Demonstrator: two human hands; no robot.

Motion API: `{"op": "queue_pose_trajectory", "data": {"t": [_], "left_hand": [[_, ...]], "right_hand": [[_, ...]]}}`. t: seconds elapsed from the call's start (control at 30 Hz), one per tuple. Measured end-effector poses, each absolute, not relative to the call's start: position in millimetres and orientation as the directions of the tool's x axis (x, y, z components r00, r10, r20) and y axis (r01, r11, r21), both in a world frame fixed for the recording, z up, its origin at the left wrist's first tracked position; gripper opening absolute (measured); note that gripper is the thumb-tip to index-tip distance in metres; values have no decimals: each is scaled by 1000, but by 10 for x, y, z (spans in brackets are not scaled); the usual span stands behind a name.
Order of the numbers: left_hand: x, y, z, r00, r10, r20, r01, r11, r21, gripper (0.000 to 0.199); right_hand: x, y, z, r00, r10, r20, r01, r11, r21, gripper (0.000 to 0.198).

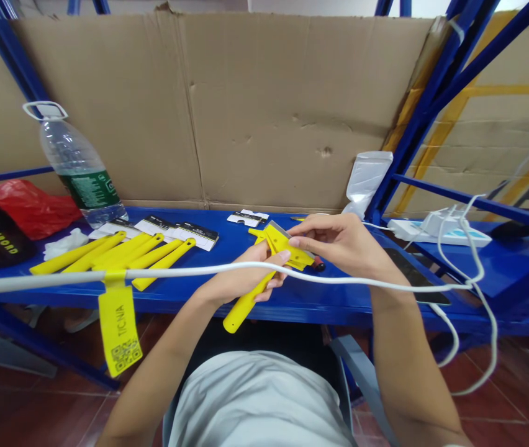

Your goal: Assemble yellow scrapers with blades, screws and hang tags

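Yellow scraper (264,267); blue shelf (227,295)

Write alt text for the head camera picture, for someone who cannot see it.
Two bare hands, left hand and right hand, hold a yellow scraper over a blue shelf. More yellow scrapers lie left, near a water bottle; a white cable crosses in front.

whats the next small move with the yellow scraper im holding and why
Probably press the metal blade fully into the head of the yellow scraper. The right hand pinches at the head where the blade edge sticks out, while the left hand steadies the handle.
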State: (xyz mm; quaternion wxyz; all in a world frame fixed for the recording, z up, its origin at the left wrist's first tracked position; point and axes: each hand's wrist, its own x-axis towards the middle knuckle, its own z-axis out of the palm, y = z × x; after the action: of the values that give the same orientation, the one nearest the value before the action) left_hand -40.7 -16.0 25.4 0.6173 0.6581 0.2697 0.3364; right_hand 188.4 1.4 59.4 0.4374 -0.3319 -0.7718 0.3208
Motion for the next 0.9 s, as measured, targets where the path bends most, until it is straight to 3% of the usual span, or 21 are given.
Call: {"op": "queue_pose_trajectory", "data": {"t": [0.9], "left_hand": [[-341, -174, 278, 637, 760, 131, -90, -95, 991, 59]], "right_hand": [[1866, -9, 608, -401, 779, 481, 221, 592, -775, 32]]}}
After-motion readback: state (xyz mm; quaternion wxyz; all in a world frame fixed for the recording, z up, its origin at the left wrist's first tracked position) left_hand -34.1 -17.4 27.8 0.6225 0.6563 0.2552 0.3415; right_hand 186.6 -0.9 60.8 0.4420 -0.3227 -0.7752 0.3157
